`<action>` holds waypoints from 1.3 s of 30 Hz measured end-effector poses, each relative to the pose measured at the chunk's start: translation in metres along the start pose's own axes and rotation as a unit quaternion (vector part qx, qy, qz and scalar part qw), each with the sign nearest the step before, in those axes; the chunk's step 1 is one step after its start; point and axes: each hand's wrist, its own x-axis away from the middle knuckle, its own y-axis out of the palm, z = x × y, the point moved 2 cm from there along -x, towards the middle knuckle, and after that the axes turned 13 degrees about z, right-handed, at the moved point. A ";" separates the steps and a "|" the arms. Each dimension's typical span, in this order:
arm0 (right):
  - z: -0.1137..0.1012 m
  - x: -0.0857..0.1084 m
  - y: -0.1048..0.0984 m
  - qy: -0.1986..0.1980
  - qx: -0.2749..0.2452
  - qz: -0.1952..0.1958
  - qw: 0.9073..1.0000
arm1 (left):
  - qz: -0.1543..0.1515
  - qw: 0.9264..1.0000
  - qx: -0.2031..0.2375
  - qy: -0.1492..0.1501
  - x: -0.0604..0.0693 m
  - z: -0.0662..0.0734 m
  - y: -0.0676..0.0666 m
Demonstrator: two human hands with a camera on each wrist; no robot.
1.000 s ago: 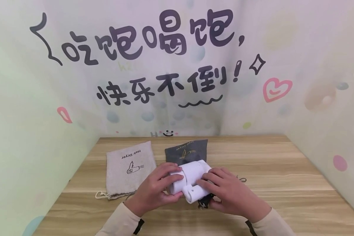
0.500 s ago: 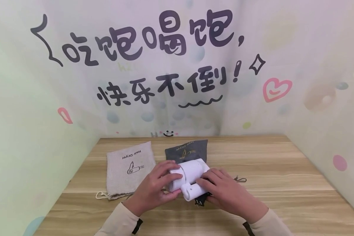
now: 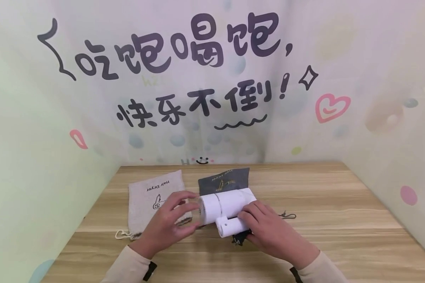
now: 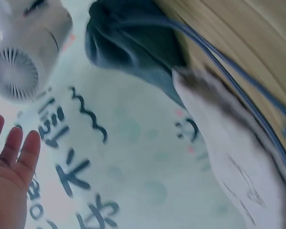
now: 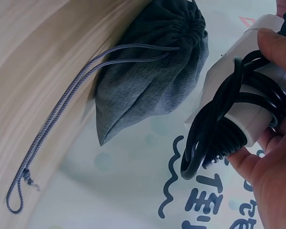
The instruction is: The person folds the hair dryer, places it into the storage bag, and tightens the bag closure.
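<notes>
A white folding hair dryer (image 3: 230,202), its handle folded along the barrel, is held by my right hand (image 3: 276,232) above the table. In the right wrist view a coiled black cord (image 5: 224,105) is bunched against the dryer, and my right thumb (image 5: 275,47) presses on its side. My left hand (image 3: 166,224) is spread near the round end of the barrel, fingers loose and holding nothing. That end's radial grille (image 4: 14,74) shows in the left wrist view, where the left fingers (image 4: 26,152) are apart from it.
On the wooden table (image 3: 340,220), a beige drawstring bag (image 3: 139,204) printed "Hair Dryer" lies to the left. A dark grey bag (image 3: 239,181) with similar print stands behind the dryer, its cord (image 3: 288,215) trailing right. A printed cloth wall (image 3: 290,149) rises behind the table.
My left hand has let go of the dryer's round end and moved left, its fingers spreading. The right hand keeps hold of the dryer, which has turned slightly.
</notes>
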 end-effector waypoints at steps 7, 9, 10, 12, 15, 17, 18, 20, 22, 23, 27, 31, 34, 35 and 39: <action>0.003 0.003 0.001 -0.002 0.005 0.001 1.000 | -0.097 0.981 -0.112 -0.122 0.022 -0.036 -0.035; 0.004 0.003 0.001 0.000 0.007 -0.001 1.000 | -0.165 0.957 -0.135 -0.196 0.030 -0.046 -0.043; 0.004 0.003 0.001 -0.001 0.008 -0.002 1.000 | -0.200 0.940 -0.142 -0.236 0.035 -0.050 -0.047; 0.004 0.002 0.001 -0.004 0.007 0.001 1.000 | -0.267 0.903 -0.153 -0.299 0.044 -0.056 -0.053; 0.003 0.002 0.001 -0.009 0.008 0.002 1.000 | -0.327 0.867 -0.153 -0.342 0.057 -0.063 -0.058; 0.003 0.001 0.001 -0.011 0.006 0.005 1.000 | -0.339 0.864 -0.146 -0.343 0.062 -0.066 -0.059; 0.003 0.001 0.001 -0.011 0.006 0.004 1.000 | -0.338 0.865 -0.141 -0.343 0.065 -0.068 -0.060; 0.003 0.002 0.002 -0.010 0.006 0.003 1.000 | -0.330 0.872 -0.132 -0.335 0.067 -0.070 -0.061; 0.003 0.002 0.002 -0.009 0.004 0.003 1.000 | -0.318 0.882 -0.125 -0.324 0.069 -0.072 -0.062; 0.004 0.002 0.002 -0.009 0.004 0.003 1.000 | -0.311 0.886 -0.120 -0.322 0.069 -0.072 -0.062; 0.004 0.002 0.002 -0.008 0.002 0.003 1.000 | -0.292 0.893 -0.132 -0.315 0.065 -0.073 -0.065; 0.004 0.001 0.002 -0.009 0.002 0.002 1.000 | -0.274 0.892 -0.157 -0.323 0.060 -0.072 -0.067; 0.003 0.000 0.002 -0.007 0.004 -0.003 1.000 | -0.255 0.902 -0.159 -0.311 0.057 -0.073 -0.068; 0.003 0.000 0.001 -0.005 0.006 -0.005 1.000 | -0.249 0.904 -0.157 -0.310 0.057 -0.073 -0.068; 0.003 0.000 0.000 -0.002 0.007 -0.009 1.000 | -0.250 0.904 -0.151 -0.313 0.056 -0.075 -0.066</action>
